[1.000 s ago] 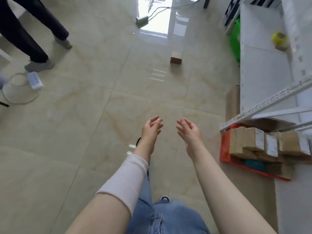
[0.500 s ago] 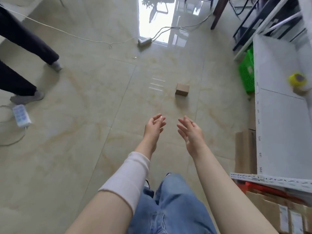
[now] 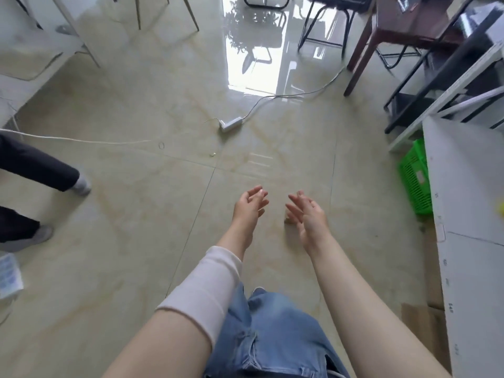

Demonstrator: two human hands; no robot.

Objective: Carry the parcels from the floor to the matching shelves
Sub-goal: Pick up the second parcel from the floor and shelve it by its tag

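Observation:
My left hand [image 3: 249, 207] and my right hand [image 3: 309, 218] are held out in front of me over the tiled floor, palms facing each other, fingers apart, holding nothing. A small brown cardboard parcel [image 3: 287, 221] lies on the floor just behind my right hand's fingers, and only a sliver of it shows. The white shelf [image 3: 469, 186] runs along the right edge of the view.
A green basket [image 3: 414, 178] stands by the shelf's far end, and flat cardboard [image 3: 420, 320] lies beside its base. A power strip [image 3: 230, 124] with cables lies ahead. Another person's legs [image 3: 35, 170] are at the left. A brown table leg [image 3: 360, 50] and chairs stand farther off.
The view has moved forward and tilted up. The small parcel has come nearer and is now hidden behind my right hand. The red crate of boxes has left the view.

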